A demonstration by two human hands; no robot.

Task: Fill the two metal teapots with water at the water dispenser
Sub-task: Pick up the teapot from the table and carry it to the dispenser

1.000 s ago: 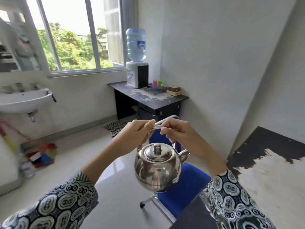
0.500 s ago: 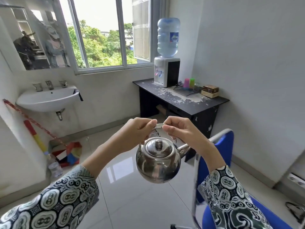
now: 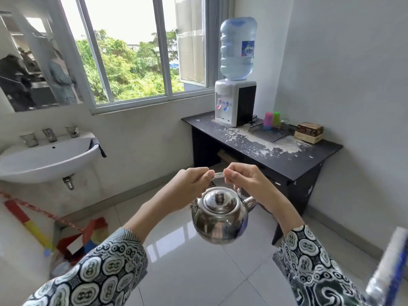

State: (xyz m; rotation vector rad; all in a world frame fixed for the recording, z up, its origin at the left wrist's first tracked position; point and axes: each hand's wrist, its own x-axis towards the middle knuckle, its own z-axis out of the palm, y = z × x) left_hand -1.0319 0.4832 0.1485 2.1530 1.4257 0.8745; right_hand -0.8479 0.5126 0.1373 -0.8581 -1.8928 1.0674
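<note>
**Teapot held aloft, dispenser dead ahead**

Straight in front, across a shiny white tile floor (image 3: 198, 272), the water dispenser (image 3: 235, 102) stands at the left end of a black desk (image 3: 309, 155) pushed into the corner, a big blue water bottle (image 3: 238, 48) upside down on top. Red and blue taps sit on its white front. Beside it on the desk: a dark tray (image 3: 270, 133) with a pink cup (image 3: 268, 121) and a green cup (image 3: 276, 119), then a small brown box (image 3: 309, 129) on a pale base. The desk's top is badly peeled, white patches all over it.

Off to the left, a white wall sink (image 3: 48, 160) with a dark cloth (image 3: 97, 145) draped over its rim, a mirror (image 3: 33, 69) above it, and a wide window (image 3: 132, 62) showing green trees. Coloured clutter lies on the floor below the sink. Lower right, a blurred blue and white edge cuts into the frame; what it is cannot be told. Between the hands and the desk, only open floor.

The bottle carries a blue label with a red band; the lettering is too small to read.

Now the hands! The left hand (image 3: 189, 186) and right hand (image 3: 245, 182) are both curled tight, fingertips pinching the thin wire handle of the metal teapot (image 3: 218, 217) from either side, nearly meeting at the top. The teapot hangs below them in mid-air, lid on, spout to the right, well short of the dispenser. Only this one teapot is in view.
</note>
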